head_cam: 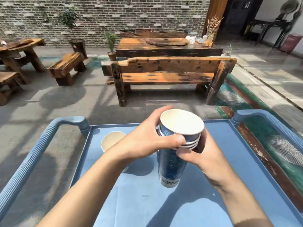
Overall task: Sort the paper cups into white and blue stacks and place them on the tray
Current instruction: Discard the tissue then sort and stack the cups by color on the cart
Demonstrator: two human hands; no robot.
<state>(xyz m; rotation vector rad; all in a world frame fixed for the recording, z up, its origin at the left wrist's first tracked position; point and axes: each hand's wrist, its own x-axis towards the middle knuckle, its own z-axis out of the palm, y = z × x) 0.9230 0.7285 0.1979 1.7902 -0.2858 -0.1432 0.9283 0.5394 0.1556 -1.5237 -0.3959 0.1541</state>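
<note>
Over blue tray (pixel 213 161), brick courtyard, hands gripping blue cup stack (pixel 172 161)

Bright hard sunlight, strong contrast. Sharp arm shadows on flat blue plastic tray (pixel 213 161). Round shadows on grey concrete floor (pixel 54 99) at left. Wide-angle bending at edges; far right corner smeared.

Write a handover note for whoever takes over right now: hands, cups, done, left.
Left hand: gripping the top of the blue cup stack at the rims.
Right hand: holding the same stack from the other side.
Stack is held just over the blue tray; whether its base touches is unclear.
Another cup stands on the tray, far left, mostly hidden by the left arm; colour unclear.
Done: blue cups nested.
Left: set the stack down; check for a white stack, none clearly visible.
</note>
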